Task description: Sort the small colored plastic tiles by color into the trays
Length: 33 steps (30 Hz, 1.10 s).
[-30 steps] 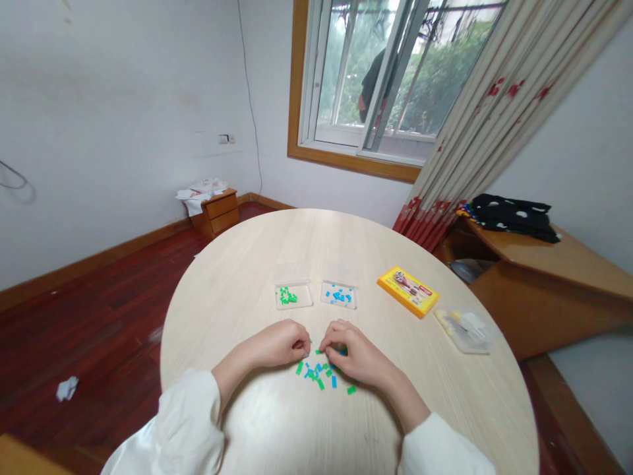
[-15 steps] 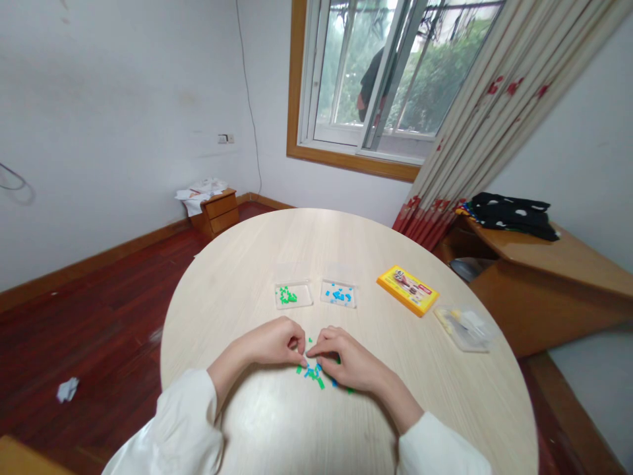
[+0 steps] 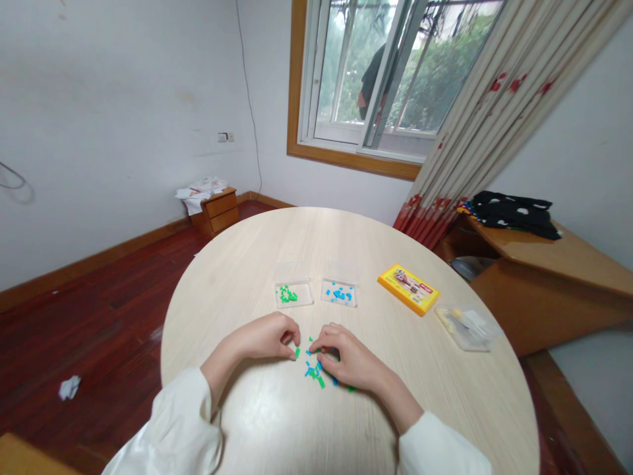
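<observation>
A small green toy block (image 3: 297,353) is pinched between the thumb and forefinger of my left hand (image 3: 270,336), just above or at the tabletop. My right hand (image 3: 350,356) is curved over the table with thumb and forefinger apart. Its forefinger tip is at a small blue block (image 3: 309,351); whether it touches the block I cannot tell. Below my fingers lies a cluster of green and blue blocks (image 3: 314,373). More pieces show partly from under my right hand, and a lone green block (image 3: 310,339) lies just beyond the fingertips.
Two clear trays stand farther back: one with green blocks (image 3: 275,300), one with blue blocks (image 3: 355,300). To the right are a yellow box (image 3: 408,289) and a clear container (image 3: 465,328) with pale pieces. The round table (image 3: 237,264) stands near a window.
My left hand has drawn back slightly left and up, with the green block now visible in its fingers. My right hand has shifted very little.
</observation>
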Each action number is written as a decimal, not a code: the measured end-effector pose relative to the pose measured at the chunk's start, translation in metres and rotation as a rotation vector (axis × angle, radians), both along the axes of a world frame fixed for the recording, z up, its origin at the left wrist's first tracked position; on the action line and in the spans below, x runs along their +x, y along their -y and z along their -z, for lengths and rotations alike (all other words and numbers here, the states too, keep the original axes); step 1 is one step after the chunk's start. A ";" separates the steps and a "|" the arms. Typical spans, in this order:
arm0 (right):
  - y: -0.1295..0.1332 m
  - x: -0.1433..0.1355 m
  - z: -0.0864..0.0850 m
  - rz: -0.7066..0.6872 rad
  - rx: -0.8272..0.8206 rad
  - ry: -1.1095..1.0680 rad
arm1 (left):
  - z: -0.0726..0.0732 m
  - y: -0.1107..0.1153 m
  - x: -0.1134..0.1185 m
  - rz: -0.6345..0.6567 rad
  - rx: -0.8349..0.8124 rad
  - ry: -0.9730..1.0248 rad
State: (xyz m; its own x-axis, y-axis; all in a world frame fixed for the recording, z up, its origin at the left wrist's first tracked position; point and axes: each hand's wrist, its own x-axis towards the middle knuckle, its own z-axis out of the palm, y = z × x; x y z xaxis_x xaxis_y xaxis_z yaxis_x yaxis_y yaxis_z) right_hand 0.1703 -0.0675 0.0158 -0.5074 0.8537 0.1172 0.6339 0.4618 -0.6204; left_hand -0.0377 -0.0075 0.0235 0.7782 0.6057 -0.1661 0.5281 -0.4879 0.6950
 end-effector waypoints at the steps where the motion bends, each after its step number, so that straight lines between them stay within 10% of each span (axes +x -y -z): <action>1: 0.000 0.000 0.000 0.002 0.005 0.000 | -0.001 -0.001 -0.002 -0.016 -0.011 0.008; 33: -0.002 0.000 0.002 0.003 0.045 0.014 | 0.004 -0.003 -0.001 -0.068 0.100 0.076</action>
